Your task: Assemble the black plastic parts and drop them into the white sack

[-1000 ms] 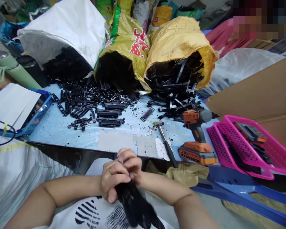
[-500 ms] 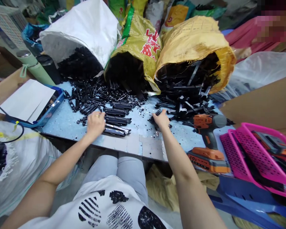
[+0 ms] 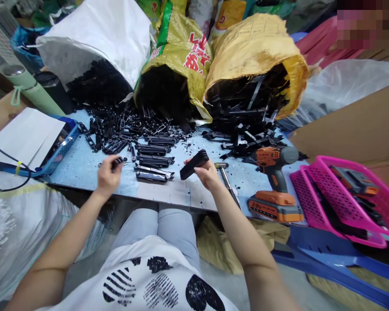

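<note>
My right hand [image 3: 208, 173] grips a flat, oblong black piece [image 3: 191, 167] with ridges at its far end, held above the front of the table. At the left, my left hand [image 3: 108, 176] is closed round a small dark part [image 3: 118, 160], mostly covered by the fingers. Between my hands lie several long black hinge-like strips [image 3: 154, 161], set side by side in a column. A hammer [image 3: 226, 176] rests just right of my right hand, its handle partly behind the forearm. Small black link pieces [image 3: 116, 131] are heaped beyond my left hand.
White [image 3: 106, 26], green-gold [image 3: 168, 56] and yellow [image 3: 246, 47] sacks of black parts open toward me. An orange cordless drill [image 3: 275, 181] stands at the right, beside pink baskets [image 3: 314, 203]. A blue basket [image 3: 73, 138] with papers sits left. Another person's pink sleeve shows top right.
My right hand has lifted the black piece off the table and moved nearer to me, leaving the hammer visible. My left hand has moved left, away from the row of strips.
</note>
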A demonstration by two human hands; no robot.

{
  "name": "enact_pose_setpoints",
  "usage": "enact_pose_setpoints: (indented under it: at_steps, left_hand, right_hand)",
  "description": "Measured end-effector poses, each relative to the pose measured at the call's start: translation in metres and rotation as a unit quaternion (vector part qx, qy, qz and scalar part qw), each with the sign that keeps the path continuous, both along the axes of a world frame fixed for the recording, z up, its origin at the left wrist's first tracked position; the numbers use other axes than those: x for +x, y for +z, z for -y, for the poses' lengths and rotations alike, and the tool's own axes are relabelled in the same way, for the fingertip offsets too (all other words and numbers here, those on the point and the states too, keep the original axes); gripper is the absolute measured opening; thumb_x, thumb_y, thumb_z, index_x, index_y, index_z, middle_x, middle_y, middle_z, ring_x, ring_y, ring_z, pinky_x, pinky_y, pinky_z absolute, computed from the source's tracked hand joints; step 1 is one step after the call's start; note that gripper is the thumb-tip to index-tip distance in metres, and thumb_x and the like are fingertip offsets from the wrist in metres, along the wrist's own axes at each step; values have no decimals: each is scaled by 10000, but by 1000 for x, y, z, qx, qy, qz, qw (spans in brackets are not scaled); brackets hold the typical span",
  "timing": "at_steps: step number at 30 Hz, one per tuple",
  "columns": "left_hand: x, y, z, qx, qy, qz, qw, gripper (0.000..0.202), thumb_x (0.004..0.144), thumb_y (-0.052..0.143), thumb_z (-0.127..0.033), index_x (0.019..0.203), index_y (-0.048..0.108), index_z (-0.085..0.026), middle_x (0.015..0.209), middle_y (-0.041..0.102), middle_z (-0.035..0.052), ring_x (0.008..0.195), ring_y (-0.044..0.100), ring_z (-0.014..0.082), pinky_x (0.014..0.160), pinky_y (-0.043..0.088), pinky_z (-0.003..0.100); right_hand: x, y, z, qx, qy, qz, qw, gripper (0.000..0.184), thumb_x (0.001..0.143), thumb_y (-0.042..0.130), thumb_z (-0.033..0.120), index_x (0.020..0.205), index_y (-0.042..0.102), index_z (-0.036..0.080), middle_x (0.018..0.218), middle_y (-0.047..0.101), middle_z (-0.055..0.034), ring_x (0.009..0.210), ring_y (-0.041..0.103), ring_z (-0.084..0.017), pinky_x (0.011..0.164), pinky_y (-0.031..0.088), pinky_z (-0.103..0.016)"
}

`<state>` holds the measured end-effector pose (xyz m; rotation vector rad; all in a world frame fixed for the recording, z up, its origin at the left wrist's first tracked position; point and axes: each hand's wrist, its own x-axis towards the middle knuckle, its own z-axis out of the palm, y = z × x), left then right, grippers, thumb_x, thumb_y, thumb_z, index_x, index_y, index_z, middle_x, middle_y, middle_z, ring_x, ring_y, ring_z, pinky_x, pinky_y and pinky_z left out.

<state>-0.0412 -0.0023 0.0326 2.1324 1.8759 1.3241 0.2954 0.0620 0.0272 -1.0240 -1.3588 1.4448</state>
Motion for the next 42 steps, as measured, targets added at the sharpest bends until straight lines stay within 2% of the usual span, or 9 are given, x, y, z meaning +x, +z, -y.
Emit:
enact_pose_setpoints:
  at_steps: [5, 9, 13, 15, 19, 22, 26, 34, 42]
  left_hand:
    - [83, -26, 31, -144, -264, -171, 938, 358, 955, 338, -303, 1255, 464, -155, 993, 590, 112, 904, 572, 218, 791, 490, 343]
    - [95, -46, 16, -186, -231, -251, 922, 329, 945, 384, -270, 1227, 501, -148, 954, 565, 111, 891, 548, 228, 770, 477, 351]
    - [89, -49, 0, -192, -198, -245, 929, 350, 941, 398, -279, 1234, 518, -129, 980, 575, 126, 911, 557, 237, 770, 478, 359]
    - [89, -45, 3, -194, -198, -182, 943, 379, 956, 355, -286, 1257, 514, -121, 999, 583, 129, 922, 569, 227, 795, 481, 356]
    - [96, -30, 17, -191, -222, 12, 956, 418, 976, 306, -309, 1316, 486, -144, 999, 615, 92, 924, 605, 174, 808, 491, 292]
    - [103, -17, 24, -151, -179, 88, 968, 421, 958, 373, -330, 1323, 490, -155, 1034, 630, 97, 954, 604, 181, 818, 492, 293]
    - [108, -6, 29, -106, -172, 104, 974, 396, 942, 425, -295, 1311, 511, -179, 1014, 630, 100, 944, 593, 181, 837, 486, 308]
    - [103, 3, 27, -76, -192, 54, 977, 369, 942, 422, -270, 1282, 542, -188, 899, 595, 66, 830, 584, 142, 754, 497, 257]
    - [130, 8, 25, 68, -86, 156, 982, 356, 954, 388, -228, 1258, 561, -166, 964, 620, 91, 876, 584, 141, 791, 497, 268]
  right_hand:
    - [17, -18, 41, 71, 22, 70, 995, 587, 669, 708, 513, 1112, 416, 261, 1080, 577, -76, 944, 640, -236, 801, 513, -397]
    - [48, -27, 60, 207, 67, 319, 923, 346, 787, 632, 444, 1043, 536, 232, 1008, 605, -81, 970, 594, -234, 858, 472, -408]
    - [27, -26, 61, 291, 110, 475, 823, 427, 838, 582, 443, 1209, 558, 232, 1107, 600, -122, 1078, 524, -285, 944, 392, -484]
    - [2, -27, 58, 280, 98, 460, 837, 457, 880, 517, 447, 1287, 512, 240, 1109, 594, -124, 1054, 538, -270, 932, 412, -468]
    - [-42, -29, 54, 144, 58, 262, 953, 498, 941, 370, 464, 1392, 382, 255, 993, 613, -74, 767, 603, -167, 678, 520, -316]
    - [-53, -28, 57, 59, 92, 118, 987, 562, 931, 372, 495, 1431, 327, 243, 791, 600, -10, 524, 515, -104, 500, 475, -247]
    - [-44, -18, 57, 75, 125, 118, 982, 593, 892, 470, 492, 1418, 381, 232, 872, 638, -24, 556, 531, -91, 563, 501, -250]
    - [-28, 0, 55, 246, 119, 205, 940, 526, 916, 482, 385, 1420, 376, 272, 1286, 565, -70, 1128, 555, -196, 984, 440, -361]
    - [-72, -11, 84, 219, -15, 161, 962, 579, 937, 401, 447, 1463, 288, 231, 1251, 558, -116, 1048, 583, -212, 890, 498, -369]
